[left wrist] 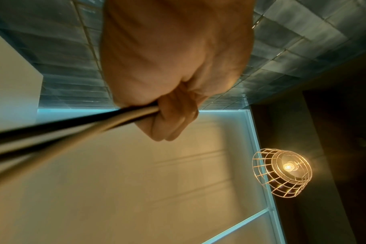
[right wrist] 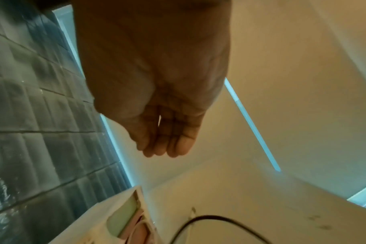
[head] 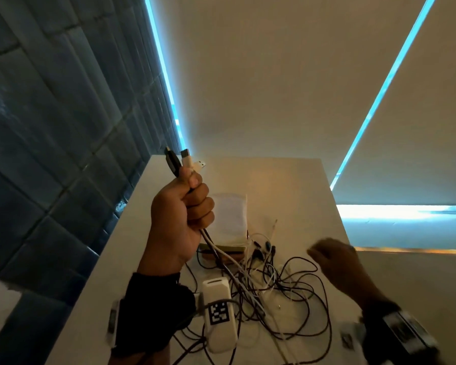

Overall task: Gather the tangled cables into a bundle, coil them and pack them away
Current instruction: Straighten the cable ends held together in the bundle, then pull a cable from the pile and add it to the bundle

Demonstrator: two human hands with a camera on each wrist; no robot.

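My left hand [head: 187, 209] is raised above the white table [head: 287, 180] and grips a bunch of cable ends [head: 181, 164]: a black plug, a beige plug and a white USB plug stick out above the fist. The held cables [left wrist: 73, 125] hang down from the left hand [left wrist: 173, 82] into a tangle of black and white cables [head: 269, 288] on the table. My right hand [head: 334, 262] hovers blurred over the right side of the tangle, fingers relaxed and holding nothing. In the right wrist view the right hand [right wrist: 163, 132] is empty above one black cable loop [right wrist: 209, 221].
A white cloth pouch [head: 229, 219] lies on a small stack of flat things [head: 221, 252] behind the tangle. A dark tiled wall [head: 50, 127] runs along the table's left edge. A wire-cage lamp [left wrist: 282, 171] glows overhead. Bare table surface lies at the back.
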